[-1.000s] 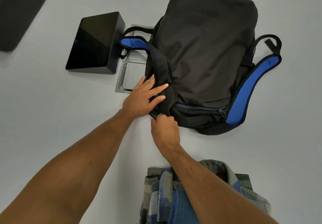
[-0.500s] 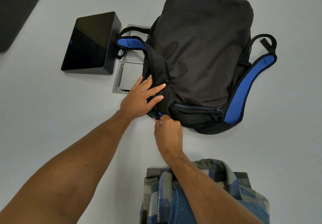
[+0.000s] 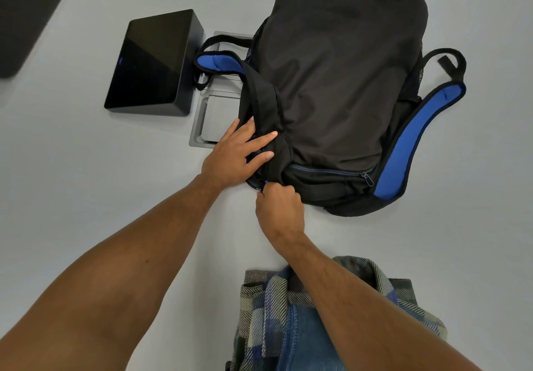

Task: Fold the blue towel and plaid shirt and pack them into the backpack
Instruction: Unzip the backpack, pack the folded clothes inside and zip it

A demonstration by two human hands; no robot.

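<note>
I see the black backpack (image 3: 340,82) lying flat on the grey counter (image 3: 86,183), toward 12 to 1 o'clock from the middle of my view. Its blue-lined shoulder straps spread out at both sides: one (image 3: 418,137) curves along the edge at 3 o'clock, the other (image 3: 217,63) lies at 10 o'clock of the bag. A closed zip (image 3: 367,179) runs across the near end of the bag.

My left hand (image 3: 233,154) rests on the near left corner of the backpack, the fingers (image 3: 259,139) straight and spread, pressing the black fabric down. My right hand (image 3: 279,209) is just beside it at 5 o'clock, touching the same corner; its fingers are curled tight and pinch something small at the bag's edge. It looks like a zipper pull, but I cannot tell for sure because the hand covers it.

At 6 o'clock, near the bottom edge, lies the folded plaid shirt (image 3: 262,298), and the blue towel (image 3: 305,339) lies on top of it. My right forearm passes over both. They are well apart from the backpack.

At 10 o'clock a glossy black box (image 3: 153,62) stands on the counter, and between it and the bag there is a grey metal hatch (image 3: 215,119) set into the counter, partly under the bag. In the corner at 11 o'clock is a dark mat (image 3: 26,10).
</note>
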